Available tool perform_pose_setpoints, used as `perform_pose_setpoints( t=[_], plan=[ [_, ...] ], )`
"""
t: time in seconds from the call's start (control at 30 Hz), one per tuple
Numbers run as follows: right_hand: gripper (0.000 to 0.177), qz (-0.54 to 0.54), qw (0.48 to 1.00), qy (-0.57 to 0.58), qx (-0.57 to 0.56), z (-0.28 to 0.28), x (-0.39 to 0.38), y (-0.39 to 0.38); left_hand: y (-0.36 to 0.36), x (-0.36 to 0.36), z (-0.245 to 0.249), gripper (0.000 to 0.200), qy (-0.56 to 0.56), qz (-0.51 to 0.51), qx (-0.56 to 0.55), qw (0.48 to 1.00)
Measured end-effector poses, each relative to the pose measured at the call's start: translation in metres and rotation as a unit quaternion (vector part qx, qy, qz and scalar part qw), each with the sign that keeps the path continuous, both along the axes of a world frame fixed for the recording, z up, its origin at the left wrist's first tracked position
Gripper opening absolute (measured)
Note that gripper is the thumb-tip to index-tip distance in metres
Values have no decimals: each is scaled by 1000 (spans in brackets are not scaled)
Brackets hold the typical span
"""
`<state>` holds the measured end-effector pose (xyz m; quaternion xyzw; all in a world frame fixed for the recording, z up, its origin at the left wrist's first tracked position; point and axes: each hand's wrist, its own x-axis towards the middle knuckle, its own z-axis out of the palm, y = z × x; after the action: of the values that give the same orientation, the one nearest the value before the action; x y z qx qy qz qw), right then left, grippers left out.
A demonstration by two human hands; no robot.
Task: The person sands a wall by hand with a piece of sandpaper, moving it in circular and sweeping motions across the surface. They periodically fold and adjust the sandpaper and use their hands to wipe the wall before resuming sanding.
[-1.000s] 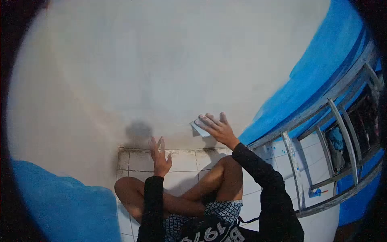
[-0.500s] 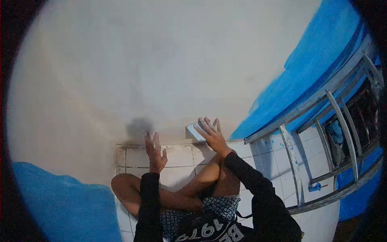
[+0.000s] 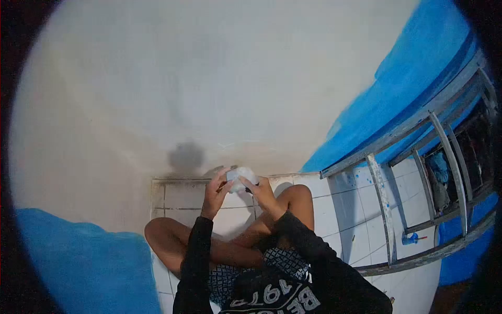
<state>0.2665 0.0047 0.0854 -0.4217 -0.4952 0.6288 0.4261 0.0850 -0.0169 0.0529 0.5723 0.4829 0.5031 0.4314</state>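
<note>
A whitish, sheet-like thing, perhaps folded or bent, is held up between my two hands near the foot of the wall. My left hand is closed on its left edge, fingers behind and thumb toward me. From the other side my right hand grips it, the thumb pressed on its near face. Its exact kind is too blurred to make out. Behind it rises the pale wall, with a dark round shadow left of my hands.
A paint-spattered wooden ladder lies along the right side. Blue paint covers wall areas at right and lower left. On the white floor tiles are my crossed legs; a small blue object with a reddish stick lies between the ladder's rails.
My left hand has gone from raised and spread to gripping the whitish thing. My right hand has brought that thing left and away from the wall's base, between both hands.
</note>
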Motion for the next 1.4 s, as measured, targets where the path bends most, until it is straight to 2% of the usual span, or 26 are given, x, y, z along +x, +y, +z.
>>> perform_pose_setpoints(
  t=[0.07,0.1,0.17,0.2,0.23,0.3,0.33,0.37,0.4,0.43,0.47,0.5,0.57,0.63,0.67,0.77,0.8,0.87,0.93,0.97,1.03,1.13,1.27,1.37,1.4],
  plan=[
    [30,-12,1000,-11,7,8,-1,1,-1,7,4,41,-150,-14,-15,988],
    [30,-20,1000,-19,9,10,-1,1,-3,10,6,41,-151,-18,-13,988],
    [31,-36,999,-20,-1,-4,2,7,-7,14,10,39,-332,-29,-129,934],
    [32,-49,999,-19,-12,-5,2,8,-10,17,12,37,-382,-33,-137,913],
    [32,-53,998,-20,-10,-7,2,6,-12,20,10,37,-382,-37,-135,913],
    [33,-67,994,-56,66,-7,-3,-1,-15,24,7,34,-400,-15,-154,903],
    [25,-114,991,-14,64,-2,-13,-8,-15,28,7,34,-398,-19,-152,904],
    [25,-115,991,-12,68,-13,-15,-8,-15,32,7,32,-370,-2,-144,918],
    [25,-166,984,-57,42,-31,-16,-7,-17,35,7,31,-341,16,-136,930],
    [29,-216,971,-102,16,-20,-22,-7,-20,36,5,29,-311,35,-129,941],
    [36,-268,963,-15,1,-11,-32,-10,-18,33,-12,36,-264,25,-117,957],
    [36,-267,964,-13,2,-11,-32,-2,-19,33,-10,36,-262,25,-115,958],
    [38,-341,939,-19,37,-15,-23,13,-21,35,-8,43,-170,-1,-80,982],
    [31,-409,888,-117,172,32,-3,26,-25,35,9,49,-158,-21,-89,983],
    [24,-444,857,-109,238,60,6,34,-25,34,4,48,-181,-25,-95,979],
    [33,-505,746,-122,416,123,27,59,-17,29,-19,45,-198,-37,-108,973],
    [34,-510,727,-138,438,136,27,68,-15,29,-24,44,-216,-25,-119,969],
    [37,-516,705,-159,459,146,26,89,-15,30,-34,43,-235,-17,-132,963],
    [45,-472,625,-237,575,142,22,118,-8,29,-36,41,-259,5,-127,957],
    [45,-473,623,-237,576,138,20,126,-8,29,-34,41,-259,3,-126,958],
    [52,-493,585,-282,579,133,16,134,-10,30,-22,39,-215,49,-91,971],
    [56,-497,576,-285,583,129,14,143,-11,28,-19,36,-178,100,-63,977],
    [58,-487,574,-329,571,140,22,142,-7,16,-23,34,-172,90,-65,979],
    [60,-491,575,-341,559,175,39,147,-5,5,-29,31,-147,96,-41,984],
    [60,-517,586,-311,542,194,41,149,-4,1,-29,31,-155,108,-32,981]
  ],
)
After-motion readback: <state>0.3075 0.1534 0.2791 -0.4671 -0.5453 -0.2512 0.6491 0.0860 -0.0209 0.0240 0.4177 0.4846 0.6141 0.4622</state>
